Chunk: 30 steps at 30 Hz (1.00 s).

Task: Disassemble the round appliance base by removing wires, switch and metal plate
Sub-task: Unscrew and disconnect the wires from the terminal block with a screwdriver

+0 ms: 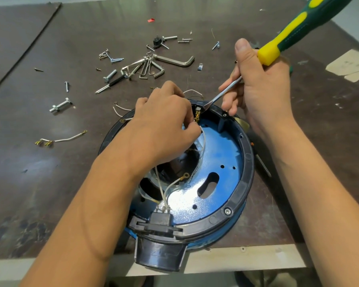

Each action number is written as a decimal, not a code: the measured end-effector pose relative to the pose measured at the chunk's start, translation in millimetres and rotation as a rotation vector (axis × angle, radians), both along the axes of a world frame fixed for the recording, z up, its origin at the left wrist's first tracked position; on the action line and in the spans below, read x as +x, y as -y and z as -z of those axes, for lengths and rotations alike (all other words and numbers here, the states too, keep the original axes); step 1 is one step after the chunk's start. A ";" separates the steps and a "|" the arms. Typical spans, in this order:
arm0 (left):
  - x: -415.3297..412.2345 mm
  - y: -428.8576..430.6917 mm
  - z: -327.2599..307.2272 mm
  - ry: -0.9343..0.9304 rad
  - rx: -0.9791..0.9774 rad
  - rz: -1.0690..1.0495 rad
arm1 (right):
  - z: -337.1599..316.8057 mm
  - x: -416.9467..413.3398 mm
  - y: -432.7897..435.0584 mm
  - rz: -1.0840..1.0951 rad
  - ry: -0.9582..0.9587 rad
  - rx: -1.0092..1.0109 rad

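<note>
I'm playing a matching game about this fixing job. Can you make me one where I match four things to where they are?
Things:
1. screwdriver
2. hex keys
3. loose wire
4. inner wire

Places:
A. lying on the table, left of the round base
B. pinched by the left hand, inside the base
C. gripped in the right hand, tip at the base's far rim
D. bunched on the table beyond the base

Pairs: 1-C, 2-D, 3-A, 4-B.
</note>
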State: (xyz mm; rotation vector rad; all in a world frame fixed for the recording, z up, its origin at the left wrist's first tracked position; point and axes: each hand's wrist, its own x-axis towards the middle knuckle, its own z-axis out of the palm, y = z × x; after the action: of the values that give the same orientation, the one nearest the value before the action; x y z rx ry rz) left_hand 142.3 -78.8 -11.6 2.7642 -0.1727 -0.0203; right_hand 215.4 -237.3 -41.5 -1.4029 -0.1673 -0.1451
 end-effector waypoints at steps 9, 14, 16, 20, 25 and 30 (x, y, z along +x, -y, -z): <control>-0.2 1.1 -1.3 -0.001 -0.010 -0.001 | 11.5 1.8 -5.3 -0.025 0.063 -0.026; -1.0 -0.6 -1.0 0.000 -0.017 0.001 | 8.6 1.7 1.6 -0.080 0.159 0.077; -1.0 -1.2 -0.9 -0.003 -0.016 0.000 | 7.0 1.2 2.4 -0.101 0.197 0.113; -0.5 -0.8 -0.9 -0.004 -0.006 -0.005 | 5.9 -1.7 1.8 -0.151 0.229 0.063; -0.3 -0.9 0.0 -0.004 -0.003 -0.005 | 5.6 -2.9 3.2 -0.157 0.264 0.006; 0.3 -1.7 1.0 0.002 0.004 -0.004 | 5.6 -6.2 4.0 -0.164 0.335 -0.054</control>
State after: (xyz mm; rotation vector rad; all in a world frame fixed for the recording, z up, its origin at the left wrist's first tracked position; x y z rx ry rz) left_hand 142.5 -77.1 -12.6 2.7684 -0.1676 -0.0169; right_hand 209.3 -241.3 -47.1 -1.4044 -0.5654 -0.2407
